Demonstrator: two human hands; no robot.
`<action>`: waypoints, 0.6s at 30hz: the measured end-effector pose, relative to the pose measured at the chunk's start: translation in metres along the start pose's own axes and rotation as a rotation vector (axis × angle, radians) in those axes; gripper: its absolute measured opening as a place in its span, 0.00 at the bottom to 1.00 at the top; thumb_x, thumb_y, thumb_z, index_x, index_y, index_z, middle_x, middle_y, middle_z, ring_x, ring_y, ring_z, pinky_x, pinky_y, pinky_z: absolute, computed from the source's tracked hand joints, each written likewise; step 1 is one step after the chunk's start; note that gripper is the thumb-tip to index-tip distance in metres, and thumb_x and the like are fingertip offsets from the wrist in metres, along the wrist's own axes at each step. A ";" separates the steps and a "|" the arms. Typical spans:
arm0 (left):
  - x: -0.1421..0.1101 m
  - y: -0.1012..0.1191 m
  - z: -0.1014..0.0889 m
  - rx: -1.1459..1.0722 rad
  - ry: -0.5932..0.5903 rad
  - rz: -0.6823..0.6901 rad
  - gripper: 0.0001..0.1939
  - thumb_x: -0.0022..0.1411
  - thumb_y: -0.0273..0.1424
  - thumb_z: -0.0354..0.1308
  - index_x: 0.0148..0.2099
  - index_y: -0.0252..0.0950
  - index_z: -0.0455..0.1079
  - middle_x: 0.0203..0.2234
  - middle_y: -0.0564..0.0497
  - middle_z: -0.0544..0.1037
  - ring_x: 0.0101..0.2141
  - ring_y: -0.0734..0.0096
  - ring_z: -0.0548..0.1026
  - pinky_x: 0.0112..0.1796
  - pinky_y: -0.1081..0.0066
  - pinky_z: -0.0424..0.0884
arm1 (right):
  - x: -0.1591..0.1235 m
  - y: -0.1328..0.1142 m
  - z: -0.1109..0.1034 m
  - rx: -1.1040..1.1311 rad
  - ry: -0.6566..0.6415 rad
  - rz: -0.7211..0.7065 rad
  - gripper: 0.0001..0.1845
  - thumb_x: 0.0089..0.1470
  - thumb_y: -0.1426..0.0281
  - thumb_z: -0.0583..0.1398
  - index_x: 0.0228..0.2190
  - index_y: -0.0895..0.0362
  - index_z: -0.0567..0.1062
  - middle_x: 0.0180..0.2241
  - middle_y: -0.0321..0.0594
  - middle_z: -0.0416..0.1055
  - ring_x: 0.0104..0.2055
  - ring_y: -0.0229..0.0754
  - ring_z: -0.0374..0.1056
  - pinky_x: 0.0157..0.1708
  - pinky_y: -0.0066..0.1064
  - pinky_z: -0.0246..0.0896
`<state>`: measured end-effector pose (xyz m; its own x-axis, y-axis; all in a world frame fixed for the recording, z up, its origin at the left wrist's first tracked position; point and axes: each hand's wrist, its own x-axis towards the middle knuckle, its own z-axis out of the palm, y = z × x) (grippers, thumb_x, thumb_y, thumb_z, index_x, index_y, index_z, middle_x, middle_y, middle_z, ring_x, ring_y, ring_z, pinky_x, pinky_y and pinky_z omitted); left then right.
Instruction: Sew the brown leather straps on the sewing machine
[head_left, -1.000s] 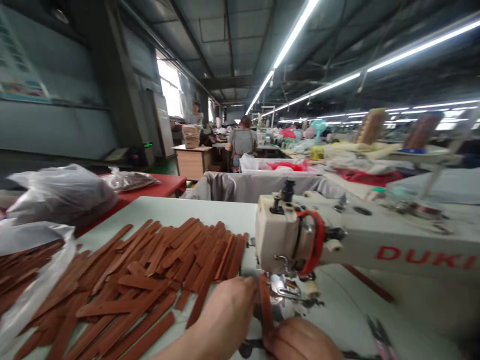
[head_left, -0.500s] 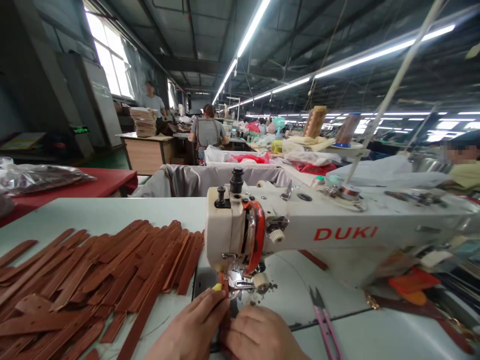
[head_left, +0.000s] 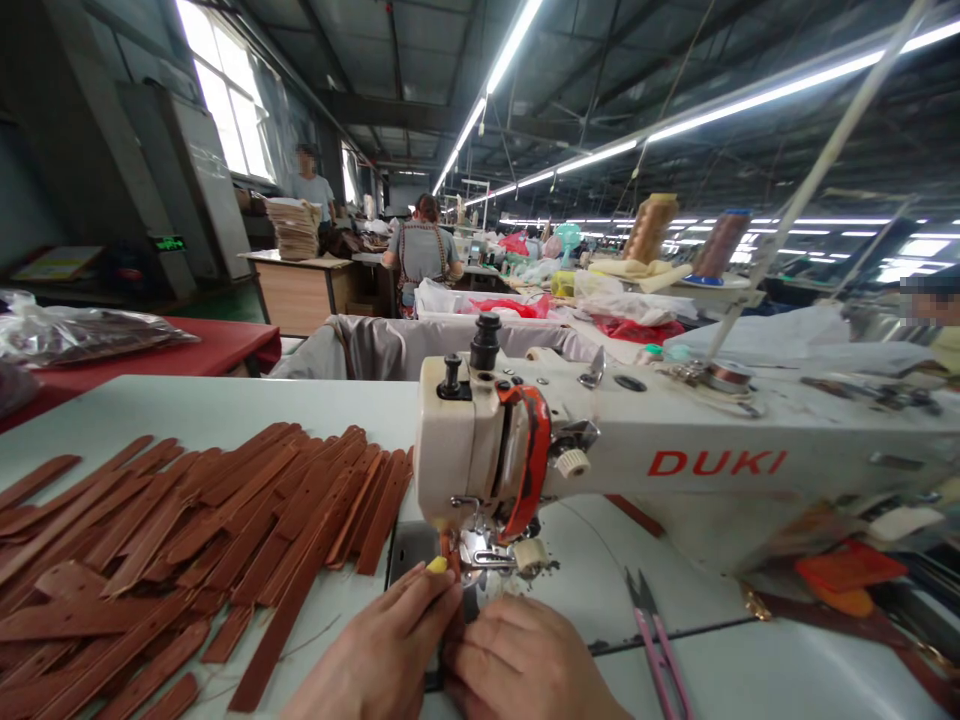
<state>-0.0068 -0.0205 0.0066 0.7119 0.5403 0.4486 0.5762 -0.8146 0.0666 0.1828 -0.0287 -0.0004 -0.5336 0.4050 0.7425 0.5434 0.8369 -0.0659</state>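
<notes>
A brown leather strap (head_left: 448,548) runs under the presser foot of the white sewing machine (head_left: 450,440), its near part mostly covered by my fingers. Along its left side, my left hand (head_left: 386,645) presses it with fingers together; a small yellow piece (head_left: 436,565) shows at a fingertip. My right hand (head_left: 529,660) is closed over the strap's near end from the right, fingertips hidden. Many similar leather straps (head_left: 277,510) lie in a loose pile to the left. Thread snips (head_left: 654,640) with pink handles lie right of my right hand.
Behind the machine stands a cloth-lined bin (head_left: 375,345). A red-covered table (head_left: 232,345) is at the left. Thread cones (head_left: 649,230) stand farther back, and a strap with metal fittings (head_left: 825,615) lies at the right. Co-workers (head_left: 424,250) are in the background.
The view has shifted slightly, so the machine sits a little higher and farther right in the picture. Both hands keep nearly the same hold on the strap at the needle.
</notes>
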 end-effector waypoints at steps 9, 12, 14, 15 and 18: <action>0.012 0.002 -0.016 -0.029 0.004 0.029 0.29 0.49 0.17 0.46 0.54 0.35 0.68 0.48 0.47 0.79 0.48 0.65 0.76 0.53 0.69 0.70 | -0.001 0.087 -0.075 -0.353 -0.366 0.640 0.17 0.58 0.76 0.51 0.32 0.54 0.79 0.26 0.42 0.77 0.30 0.46 0.74 0.34 0.36 0.70; 0.008 0.001 -0.013 -0.081 0.018 -0.010 0.30 0.50 0.17 0.46 0.56 0.37 0.67 0.48 0.48 0.79 0.49 0.66 0.76 0.54 0.69 0.70 | -0.015 0.136 -0.088 -0.412 -0.355 0.634 0.19 0.57 0.76 0.49 0.37 0.55 0.78 0.34 0.45 0.79 0.40 0.49 0.74 0.45 0.41 0.69; 0.006 0.001 -0.011 -0.078 0.012 -0.013 0.31 0.50 0.17 0.46 0.57 0.38 0.66 0.48 0.48 0.78 0.49 0.66 0.75 0.54 0.69 0.69 | -0.024 0.156 -0.091 -0.415 -0.354 0.597 0.18 0.57 0.73 0.49 0.43 0.57 0.76 0.42 0.47 0.78 0.49 0.52 0.71 0.55 0.48 0.62; 0.005 0.001 -0.012 -0.067 0.010 -0.010 0.32 0.51 0.17 0.46 0.58 0.38 0.66 0.48 0.49 0.78 0.49 0.66 0.75 0.55 0.69 0.69 | -0.027 0.162 -0.091 -0.415 -0.351 0.583 0.19 0.57 0.72 0.49 0.45 0.58 0.75 0.45 0.48 0.77 0.52 0.54 0.69 0.58 0.51 0.57; 0.005 0.004 -0.015 -0.027 0.024 -0.008 0.31 0.51 0.17 0.46 0.57 0.38 0.65 0.48 0.49 0.78 0.48 0.67 0.76 0.55 0.70 0.67 | -0.030 0.169 -0.091 -0.403 -0.325 0.573 0.20 0.59 0.69 0.48 0.47 0.57 0.74 0.49 0.48 0.74 0.57 0.54 0.65 0.61 0.52 0.53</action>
<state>-0.0071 -0.0240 0.0230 0.6976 0.5416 0.4691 0.5701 -0.8161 0.0943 0.3498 0.0675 0.0270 -0.2278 0.8744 0.4285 0.9528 0.2909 -0.0871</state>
